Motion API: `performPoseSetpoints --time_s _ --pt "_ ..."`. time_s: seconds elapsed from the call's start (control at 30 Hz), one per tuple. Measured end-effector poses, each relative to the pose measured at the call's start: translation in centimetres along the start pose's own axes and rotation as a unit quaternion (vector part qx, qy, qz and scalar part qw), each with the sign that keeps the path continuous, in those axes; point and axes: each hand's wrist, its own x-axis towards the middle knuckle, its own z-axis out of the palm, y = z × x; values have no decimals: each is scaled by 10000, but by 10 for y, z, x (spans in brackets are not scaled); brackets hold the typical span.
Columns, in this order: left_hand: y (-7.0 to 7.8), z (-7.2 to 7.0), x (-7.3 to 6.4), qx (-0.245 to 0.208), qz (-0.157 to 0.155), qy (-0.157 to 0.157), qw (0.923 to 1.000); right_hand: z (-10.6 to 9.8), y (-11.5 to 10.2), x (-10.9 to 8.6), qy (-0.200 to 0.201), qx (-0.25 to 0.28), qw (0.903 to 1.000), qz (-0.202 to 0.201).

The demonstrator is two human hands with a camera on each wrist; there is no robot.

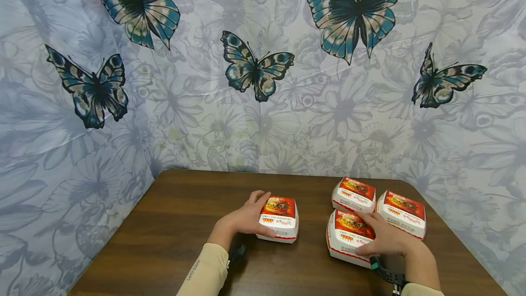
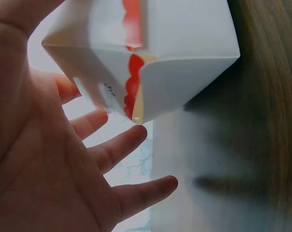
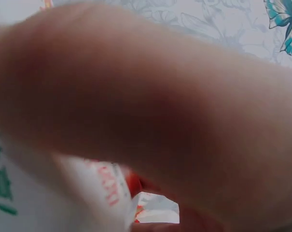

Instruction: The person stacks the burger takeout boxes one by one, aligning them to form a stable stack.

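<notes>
My left hand (image 1: 246, 216) is at the left side of a white burger box (image 1: 279, 232) with a red-and-orange picture lid. Its thumb lies along the front and a finger reaches the back corner; in the left wrist view the other fingers spread beside the box (image 2: 189, 34). On the right, my right hand (image 1: 386, 235) grips the nearest burger box (image 1: 345, 245) by its right side, thumb in front and fingers behind. Two matching boxes stand close by: one behind (image 1: 354, 194), one to the right (image 1: 402, 214). Blurred skin fills most of the right wrist view.
All the boxes are on a brown wooden table (image 1: 176, 223). A wall covering (image 1: 181, 150) with grey flowers and blue butterflies rises behind its far edge. The three right-hand boxes cluster near the table's right edge, with a gap between them and the left box.
</notes>
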Motion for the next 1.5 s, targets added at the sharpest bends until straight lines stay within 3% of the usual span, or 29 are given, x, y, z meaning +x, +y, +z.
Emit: performPoseSetpoints --time_s 0.3,0.57,0.83,1.13,1.5 --pt "-6 -2 -10 -376 111 -189 9991 8 -13 -4 321 106 9989 -314" --pt "-9 3 -13 -610 269 -171 9976 9 -30 -6 797 10 9954 -533" --pt "-3 15 -13 -447 218 44 9988 14 -39 -2 1558 208 9834 -901" --pt "5 23 -10 -306 180 205 9992 15 -53 4 2032 395 9712 -1182" --pt "16 31 -7 -416 290 234 9984 24 -66 20 2212 684 9549 -1857"
